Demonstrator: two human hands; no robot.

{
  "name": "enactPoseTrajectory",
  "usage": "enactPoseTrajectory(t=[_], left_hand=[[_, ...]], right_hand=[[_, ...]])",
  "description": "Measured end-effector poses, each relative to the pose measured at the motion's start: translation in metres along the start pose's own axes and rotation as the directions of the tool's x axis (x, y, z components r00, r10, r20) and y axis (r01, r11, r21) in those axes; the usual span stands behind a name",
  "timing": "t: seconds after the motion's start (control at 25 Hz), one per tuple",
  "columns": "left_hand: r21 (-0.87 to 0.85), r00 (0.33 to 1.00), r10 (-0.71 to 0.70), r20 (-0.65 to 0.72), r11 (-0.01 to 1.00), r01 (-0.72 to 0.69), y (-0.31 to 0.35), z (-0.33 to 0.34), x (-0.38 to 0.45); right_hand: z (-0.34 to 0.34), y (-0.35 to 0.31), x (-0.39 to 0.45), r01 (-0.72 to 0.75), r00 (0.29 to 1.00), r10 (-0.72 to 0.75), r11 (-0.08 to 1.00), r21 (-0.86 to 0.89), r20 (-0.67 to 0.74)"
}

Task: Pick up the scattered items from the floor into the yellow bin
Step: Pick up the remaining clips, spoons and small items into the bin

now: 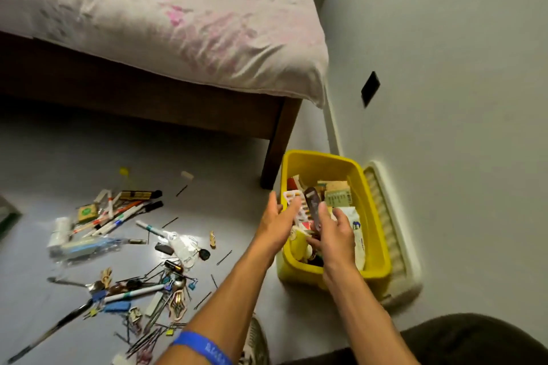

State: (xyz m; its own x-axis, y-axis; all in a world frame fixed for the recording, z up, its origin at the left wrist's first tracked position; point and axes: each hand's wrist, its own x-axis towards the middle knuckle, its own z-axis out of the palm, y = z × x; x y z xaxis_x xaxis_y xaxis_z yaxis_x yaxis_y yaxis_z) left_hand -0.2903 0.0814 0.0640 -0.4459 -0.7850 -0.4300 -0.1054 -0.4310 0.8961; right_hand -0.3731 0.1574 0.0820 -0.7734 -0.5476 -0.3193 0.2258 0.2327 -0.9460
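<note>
dim indoor light | glare patch on floor (178, 238) | motion blur | wide-angle bending at edges

My right hand (333, 231) grips a dark comb (312, 204) over the yellow bin (375, 249); my left hand (277, 221) hovers open beside it.

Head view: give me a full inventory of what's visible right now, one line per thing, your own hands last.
yellow bin: one, yellow, on the floor by the wall, already holding packets and boxes
dark slim item: one, dark brown, over the bin in the right hand
blister pack: one, pink and white, at the bin's left rim
pens and markers: several, mostly white, floor left
hairpins and clips: many, dark, floor lower left
spoon: one, metal, floor lower left
bed: one, pale floral sheet, dark wood frame, behind
wristband: one, blue, left forearm
left hand: fingers straight, at the bin's edge
right hand: grips the dark slim item
</note>
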Motion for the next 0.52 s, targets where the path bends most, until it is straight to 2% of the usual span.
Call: enactPoseTrajectory(t=[0.08,0.12,0.24,0.32,0.36,0.44,0.52], left_hand=[[0.160,0.998,-0.050,-0.049,0.985,0.058,-0.018,-0.005,-0.006],[0.195,0.994,-0.062,-0.094,0.978,0.080,-0.029,-0.015,-0.012],[0.215,0.975,-0.113,-0.189,0.964,0.154,-0.063,-0.060,-0.035],[0.222,0.945,-0.143,-0.295,0.951,0.213,-0.088,-0.095,-0.053],[0.237,0.923,-0.156,-0.351,0.939,0.248,-0.099,-0.112,-0.061],[0.269,0.884,-0.197,-0.424,0.904,0.331,-0.123,-0.143,-0.074],[0.338,0.865,-0.234,-0.443,0.851,0.403,-0.148,-0.169,-0.083]], right_hand=[[-0.010,0.011,0.004,-0.103,0.990,0.101,0.994,0.017,0.094],[-0.009,0.019,0.004,-0.105,0.989,0.106,0.994,-0.021,0.105],[0.009,0.047,-0.010,-0.113,0.977,0.141,0.978,-0.176,0.158],[0.028,0.066,-0.030,-0.100,0.934,0.194,0.949,-0.300,0.301],[0.040,0.077,-0.040,-0.050,0.900,0.210,0.920,-0.388,0.381],[0.067,0.100,-0.061,0.141,0.830,0.218,0.808,-0.571,0.513],[0.096,0.124,-0.080,0.274,0.756,0.255,0.714,-0.645,0.603]])
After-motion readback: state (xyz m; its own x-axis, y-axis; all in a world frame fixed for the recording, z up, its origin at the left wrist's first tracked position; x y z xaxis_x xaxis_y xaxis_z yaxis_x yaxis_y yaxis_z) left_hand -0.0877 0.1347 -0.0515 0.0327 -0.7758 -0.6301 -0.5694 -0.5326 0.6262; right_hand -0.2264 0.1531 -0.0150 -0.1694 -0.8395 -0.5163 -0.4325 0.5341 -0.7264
